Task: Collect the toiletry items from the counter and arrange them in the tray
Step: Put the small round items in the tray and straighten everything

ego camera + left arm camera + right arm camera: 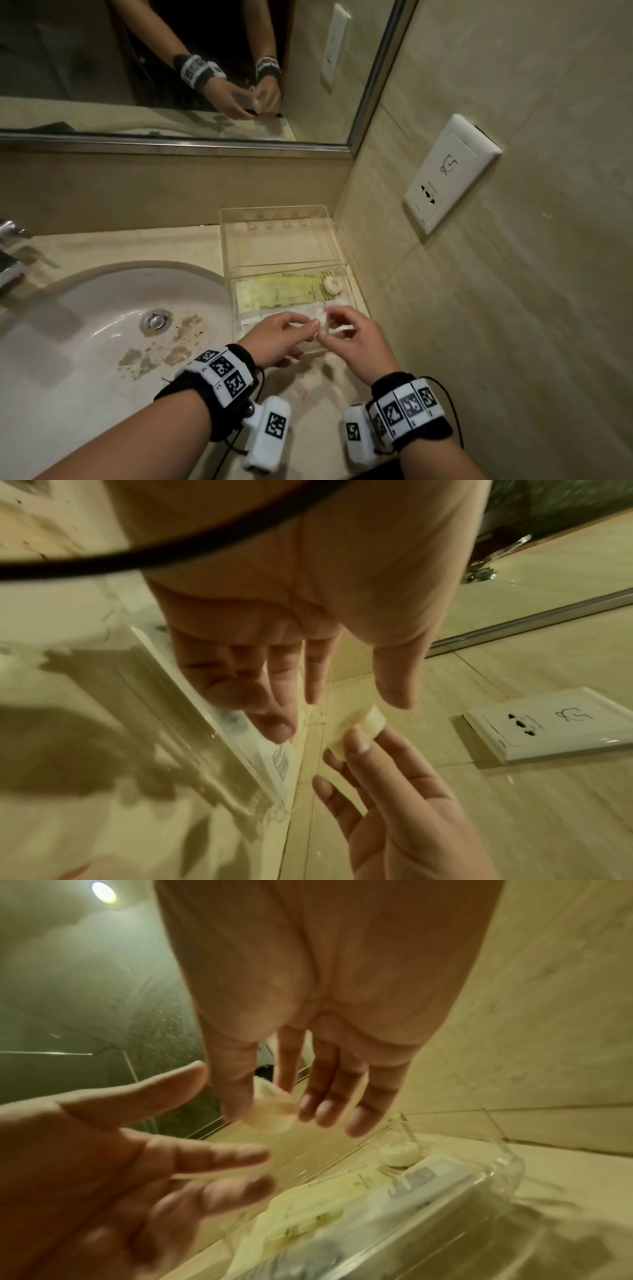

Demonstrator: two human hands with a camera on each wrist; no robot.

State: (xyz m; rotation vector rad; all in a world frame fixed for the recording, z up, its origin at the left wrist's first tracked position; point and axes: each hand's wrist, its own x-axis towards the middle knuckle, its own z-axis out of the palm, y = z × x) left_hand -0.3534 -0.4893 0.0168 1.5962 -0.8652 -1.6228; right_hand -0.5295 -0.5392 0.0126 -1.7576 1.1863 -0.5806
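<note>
My right hand pinches a small pale round item between thumb and index finger; the other three fingers hang straight and free. It's held in the air over the near end of the clear tray, not touching it. My left hand is just beside it, fingers spread and loosely extended, holding nothing; in the left wrist view its thumb tip is near the item, apart from it. In the tray: a yellow-green flat packet, a white round item on it at the wall side, white packets at the near end. The tray sits on the counter in the corner, beside the sink.
</note>
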